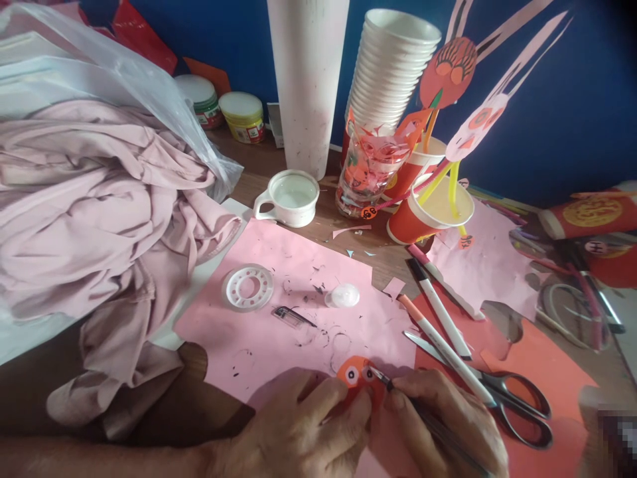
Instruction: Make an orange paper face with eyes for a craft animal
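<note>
Being pinned by pressed-together left-hand fingers (331, 405), the orange paper face (354, 380) is kept steady for a dark pen (428, 417) pinched by right-hand fingers (413, 392).

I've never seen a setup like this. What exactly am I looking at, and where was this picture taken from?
There's no machine here. This is one picture from a camera worn on a person's head, looking forward and down at their two bare hands. The left hand holds a small orange paper circle with drawn eyes. The right hand holds a slim black pen, its tip at that circle. Below them lies a pink paper sheet with a roll of clear adhesive tape on it. To the right are black-handled steel scissors, and behind stands a tall stack of white paper cups.
</note>
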Available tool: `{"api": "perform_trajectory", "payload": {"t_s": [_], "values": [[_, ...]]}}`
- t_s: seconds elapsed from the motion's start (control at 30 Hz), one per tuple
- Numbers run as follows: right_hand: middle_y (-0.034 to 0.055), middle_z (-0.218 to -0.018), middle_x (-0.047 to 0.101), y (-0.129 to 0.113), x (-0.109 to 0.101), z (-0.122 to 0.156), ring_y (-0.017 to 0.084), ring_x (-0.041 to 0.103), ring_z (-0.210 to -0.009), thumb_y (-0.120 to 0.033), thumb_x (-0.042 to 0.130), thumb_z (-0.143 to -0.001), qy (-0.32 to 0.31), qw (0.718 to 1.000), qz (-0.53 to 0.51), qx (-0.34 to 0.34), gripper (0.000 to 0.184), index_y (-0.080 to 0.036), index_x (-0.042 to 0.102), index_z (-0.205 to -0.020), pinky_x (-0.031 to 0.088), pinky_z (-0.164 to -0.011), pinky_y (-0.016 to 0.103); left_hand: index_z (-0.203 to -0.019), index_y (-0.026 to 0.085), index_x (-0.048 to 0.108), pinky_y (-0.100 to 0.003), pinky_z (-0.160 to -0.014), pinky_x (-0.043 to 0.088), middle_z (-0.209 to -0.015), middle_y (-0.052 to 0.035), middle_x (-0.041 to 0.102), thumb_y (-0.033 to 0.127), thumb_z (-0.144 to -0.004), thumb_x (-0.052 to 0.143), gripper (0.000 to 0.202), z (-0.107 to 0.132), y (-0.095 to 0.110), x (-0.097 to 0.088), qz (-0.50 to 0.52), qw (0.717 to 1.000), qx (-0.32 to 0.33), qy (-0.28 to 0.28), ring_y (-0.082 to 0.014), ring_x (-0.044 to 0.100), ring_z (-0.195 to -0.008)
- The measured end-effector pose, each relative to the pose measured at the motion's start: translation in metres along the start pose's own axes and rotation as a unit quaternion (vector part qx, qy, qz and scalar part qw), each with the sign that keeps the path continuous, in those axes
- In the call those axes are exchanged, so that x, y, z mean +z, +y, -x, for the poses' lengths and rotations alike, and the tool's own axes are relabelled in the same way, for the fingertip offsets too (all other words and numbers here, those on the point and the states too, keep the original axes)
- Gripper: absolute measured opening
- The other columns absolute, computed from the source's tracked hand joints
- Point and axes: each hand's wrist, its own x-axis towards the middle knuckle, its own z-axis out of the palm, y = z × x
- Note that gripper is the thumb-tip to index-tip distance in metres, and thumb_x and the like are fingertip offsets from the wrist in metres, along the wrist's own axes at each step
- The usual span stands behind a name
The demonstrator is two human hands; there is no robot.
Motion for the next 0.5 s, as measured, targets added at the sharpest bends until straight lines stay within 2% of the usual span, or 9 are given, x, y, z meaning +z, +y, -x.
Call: {"api": "perform_trajectory", "payload": {"t_s": [0.13,0.2,0.37,0.5], "values": [[-0.0045,-0.047,0.060,-0.004,-0.004,0.003,0.009,0.048,-0.029,-0.024,0.058,-0.077,0.024,0.995,-0.036,0.094,0.009,-0.022,0.058,-0.068,0.038,-0.030,0.019,-0.093,0.017,0.064,-0.033,-0.059,0.042,-0.111,-0.0100,0.061,0.041,-0.084,0.046,0.031,0.002,-0.003,0.005,-0.004,0.999,0.043,0.027,-0.0201,0.054,-0.079],[-0.0046,-0.045,0.058,-0.005,-0.005,0.003,0.008,0.045,-0.027,-0.023,0.057,-0.078,0.037,0.992,-0.038,0.114,0.011,-0.022,0.058,-0.067,0.035,-0.027,0.018,-0.093,0.017,0.065,-0.033,-0.059,0.042,-0.111,-0.0104,0.061,0.040,-0.084,0.045,0.031,0.002,-0.004,0.004,-0.009,0.999,0.043,0.033,-0.0204,0.055,-0.081],[-0.0033,-0.049,0.061,-0.004,-0.005,0.000,0.010,0.053,-0.035,-0.023,0.056,-0.077,0.011,0.998,-0.026,0.063,0.011,-0.021,0.058,-0.066,0.043,-0.036,0.020,-0.092,0.019,0.065,-0.034,-0.066,0.043,-0.114,-0.0089,0.060,0.038,-0.083,0.049,0.026,-0.003,-0.003,-0.011,0.012,0.998,0.026,-0.049,-0.0219,0.055,-0.089],[-0.0029,-0.051,0.063,-0.002,-0.005,-0.002,0.012,0.059,-0.041,-0.023,0.054,-0.078,-0.006,0.999,-0.003,0.033,0.011,-0.022,0.056,-0.067,0.044,-0.040,0.021,-0.093,0.019,0.065,-0.034,-0.069,0.044,-0.116,-0.0092,0.059,0.036,-0.084,0.049,0.025,-0.004,-0.001,-0.017,0.017,0.998,0.020,-0.059,-0.0220,0.055,-0.091]]}}
